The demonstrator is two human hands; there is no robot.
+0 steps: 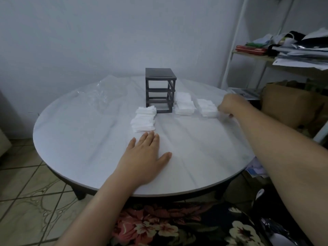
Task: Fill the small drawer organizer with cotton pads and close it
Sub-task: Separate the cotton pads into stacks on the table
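Observation:
A dark grey drawer organizer (160,89) stands at the middle of the round table (88,153); its three slots look empty, with no drawers in them. White cotton pads lie in three stacks: one (144,120) at the organizer's front left, one (184,105) just to its right, and one (206,108) further right. My left hand (143,157) rests flat on the table, fingers straight, just short of the left stack. My right hand (229,106) reaches to the right edge of the far-right stack with curled fingers that seem to grip it; the fingertips are mostly hidden.
A crumpled clear plastic sheet (99,93) lies at the table's back left. A white shelf (284,57) piled with papers and clothes stands at the right, with a brown cardboard box (287,105) below it. A wall is close behind the table.

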